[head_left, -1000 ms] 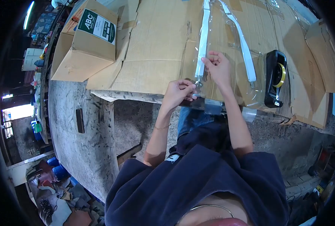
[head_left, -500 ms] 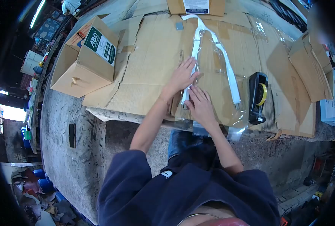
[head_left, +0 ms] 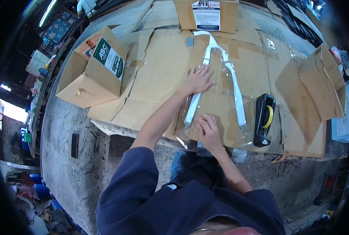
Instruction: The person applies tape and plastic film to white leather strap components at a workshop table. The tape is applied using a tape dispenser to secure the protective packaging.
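Observation:
White Y-shaped suspenders point(head_left: 237, 94) lie on the cardboard, with metal clips at their lower ends. Clear plastic film point(head_left: 217, 103) lies around them, its glossy edge reaching the front of the table. My left hand point(head_left: 199, 81) rests flat over the left strap, fingers stretched out, and hides part of it. Between the two strap ends, close to the table's front edge, is my right hand point(head_left: 209, 134); its fingers are curled in, and what they hold, if anything, is hidden. To its right stands a black tape dispenser point(head_left: 264, 121) with a yellow-cored roll.
An open carton point(head_left: 92, 74) with a green label stands at left, another carton point(head_left: 208, 17) at the back. At right is an open brown box point(head_left: 319, 86). A small grey square point(head_left: 189, 42) lies near the straps; a dark flat bar point(head_left: 75, 145) lies at left.
My right hand has drawn back from the left strap's lower end, and its fingers have gone from spread to curled. My left hand stays flat on the strap. The view has tilted slightly.

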Motion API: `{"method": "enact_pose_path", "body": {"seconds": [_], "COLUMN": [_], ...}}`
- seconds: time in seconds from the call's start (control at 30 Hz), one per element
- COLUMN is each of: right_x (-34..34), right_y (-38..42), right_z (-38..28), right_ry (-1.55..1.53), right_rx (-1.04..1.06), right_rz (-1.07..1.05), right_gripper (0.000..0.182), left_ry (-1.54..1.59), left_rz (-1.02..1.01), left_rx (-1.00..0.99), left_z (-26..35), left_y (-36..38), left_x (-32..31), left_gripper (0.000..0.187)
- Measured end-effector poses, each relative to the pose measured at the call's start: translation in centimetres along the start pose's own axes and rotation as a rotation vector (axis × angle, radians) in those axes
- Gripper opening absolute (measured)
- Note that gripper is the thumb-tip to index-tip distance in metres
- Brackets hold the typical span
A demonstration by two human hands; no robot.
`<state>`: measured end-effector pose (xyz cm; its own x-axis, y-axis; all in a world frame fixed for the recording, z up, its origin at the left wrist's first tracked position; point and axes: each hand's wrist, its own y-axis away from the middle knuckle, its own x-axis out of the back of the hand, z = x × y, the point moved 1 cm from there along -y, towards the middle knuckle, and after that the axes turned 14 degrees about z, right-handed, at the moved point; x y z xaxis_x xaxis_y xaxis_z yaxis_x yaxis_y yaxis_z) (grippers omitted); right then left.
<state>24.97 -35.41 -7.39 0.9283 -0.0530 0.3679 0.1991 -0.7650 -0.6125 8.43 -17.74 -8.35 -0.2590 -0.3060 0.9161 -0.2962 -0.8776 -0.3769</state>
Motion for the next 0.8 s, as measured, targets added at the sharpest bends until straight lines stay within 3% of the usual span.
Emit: {"method": "enact_pose_path", "body": {"seconds": [0.1,0.13,0.2,0.23,0.3,0.37,0.43,0.53,0.57,0.63,0.67,0.73,0.8], "right_x": [0.4,0.6,1.0,1.2,1.0,1.0,1.0,0.8,0.3,-0.2,-0.3,-0.4,0.2], "right_y": [2.4,2.8,4.1,4.4,4.9,4.9,5.1,3.8,3.0,1.2,0.9,0.3,0.6], "right_z": [-1.4,-2.1,-4.0,-4.3,-4.4,-4.6,-4.3,-4.0,-3.6,-3.4,-3.1,-2.8,-2.8], "right_ry": [-0.012,-0.012,0.16,0.152,0.11,0.049,0.034,0.011,0.023,0.058,0.062,0.126,0.122], "right_rx": [-0.004,-0.02,0.196,0.175,0.119,0.055,0.044,0.041,0.103,0.2,0.207,0.311,0.286], "right_rz": [-0.114,-0.129,-0.144,-0.152,-0.096,-0.005,0.006,-0.008,-0.028,-0.092,-0.097,-0.223,-0.193], "right_gripper": [0.036,0.036,0.041,0.041,0.041,0.039,0.038,0.039,0.04,0.042,0.042,0.041,0.041], "left_ry": [0.093,0.179,0.318,0.352,0.418,0.431,0.278,0.453,0.454,0.692,0.699,0.394,0.373], "left_rz": [-0.063,0.063,0.332,0.49,0.591,0.6,0.591,0.565,0.561,0.665,0.672,0.369,0.295], "left_rx": [0.066,0.095,0.112,0.087,0.124,0.396,0.635,1.022,1.023,1.206,1.208,1.059,0.985], "left_z": [-0.2,-0.7,-0.7,-0.5,0.0,2.7,6.4,11.1,12.0,13.7,13.9,14.0,13.0], "left_y": [-0.1,-0.7,0.4,1.7,5.9,13.3,21.0,29.5,30.1,30.9,31.2,31.3,32.1], "left_x": [0.3,0.4,1.9,4.8,9.4,13.5,14.5,10.6,9.3,7.5,7.3,7.2,6.7], "left_gripper": [0.065,0.063,0.056,0.051,0.038,0.024,0.026,0.026,0.026,0.03,0.03,0.029,0.028]}}
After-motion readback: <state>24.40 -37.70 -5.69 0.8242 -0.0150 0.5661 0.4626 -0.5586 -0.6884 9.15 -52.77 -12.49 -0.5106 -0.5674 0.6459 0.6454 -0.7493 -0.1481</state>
